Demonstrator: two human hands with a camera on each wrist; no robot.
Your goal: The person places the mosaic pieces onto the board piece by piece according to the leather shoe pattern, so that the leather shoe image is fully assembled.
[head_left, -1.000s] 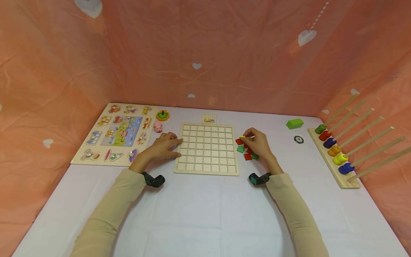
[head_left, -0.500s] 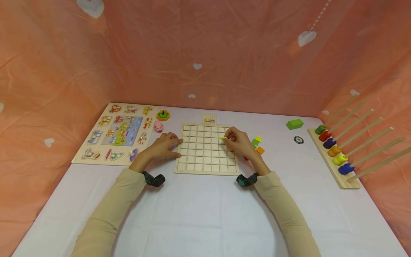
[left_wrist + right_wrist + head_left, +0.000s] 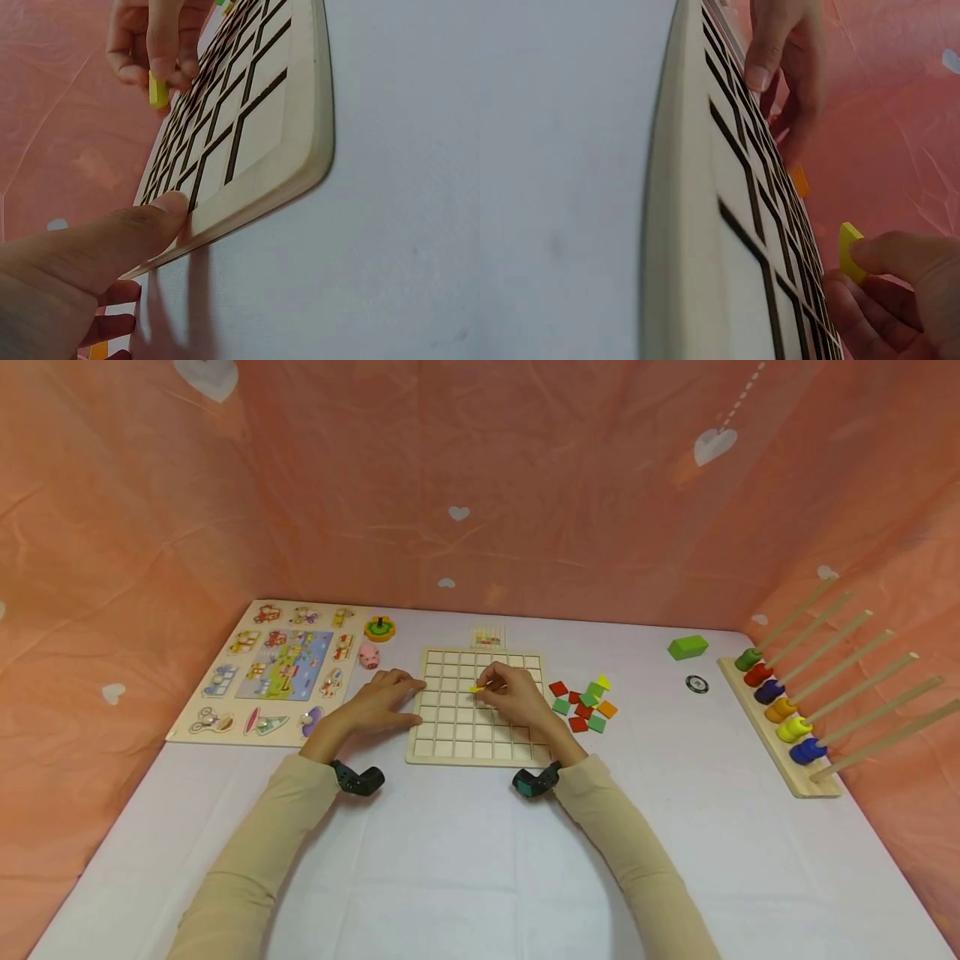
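Observation:
My right hand (image 3: pixel 519 695) pinches a small yellow tile (image 3: pixel 848 251) between thumb and fingers, above the middle of a pale wooden grid board (image 3: pixel 453 734). In the left wrist view the yellow tile (image 3: pixel 157 91) stands clear of the board's surface. My left hand (image 3: pixel 377 703) rests against the board's left edge, and its thumb (image 3: pixel 154 222) lies on the rim. Right of the board several red, green, orange and yellow tiles (image 3: pixel 578 724) lie loosely heaped.
Behind the board lies a small pattern card (image 3: pixel 489 638). At left are a picture puzzle (image 3: pixel 285 666), a pink pig (image 3: pixel 369 655) and a green-orange toy (image 3: pixel 379 628). At right sit a green block (image 3: pixel 687 647), a round token (image 3: pixel 697 684) and a peg stand (image 3: pixel 817 786).
Carrying the yellow tile, my right hand has moved left from the loose tiles to over the board's middle, leaving the pile uncovered. My left hand has stayed at the board's edge.

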